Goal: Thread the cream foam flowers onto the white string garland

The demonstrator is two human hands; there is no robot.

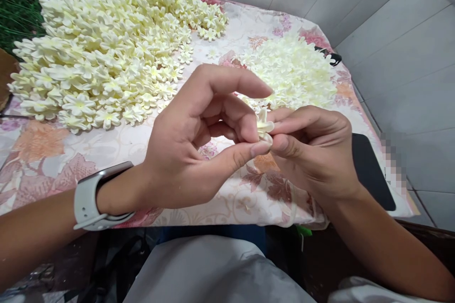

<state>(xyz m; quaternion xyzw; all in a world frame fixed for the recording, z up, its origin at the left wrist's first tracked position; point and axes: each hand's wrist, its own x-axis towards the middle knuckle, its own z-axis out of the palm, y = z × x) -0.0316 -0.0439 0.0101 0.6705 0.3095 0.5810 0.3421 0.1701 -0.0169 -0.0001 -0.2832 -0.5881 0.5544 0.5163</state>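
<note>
A small cream-white artificial flower (264, 126) is held between my two hands, above the front part of the table. My left hand (202, 137) pinches its left side between thumb and fingers, with the index finger arched above it. From the right, the thumb and index finger of my right hand (313, 151) close on the flower's other edge. My fingers partly hide the flower. Behind my hands lies a loose pile of pale flower pieces (291, 73). A much larger heap of cream flowers with yellowish centres (106, 52) covers the left and back of the table.
A floral-patterned cloth (213, 199) covers the table. Near its right edge lies a flat black object (371, 170), perhaps a phone. Green stems (21, 9) sit at the far left. Tiled walls (401, 57) border the table's back and right.
</note>
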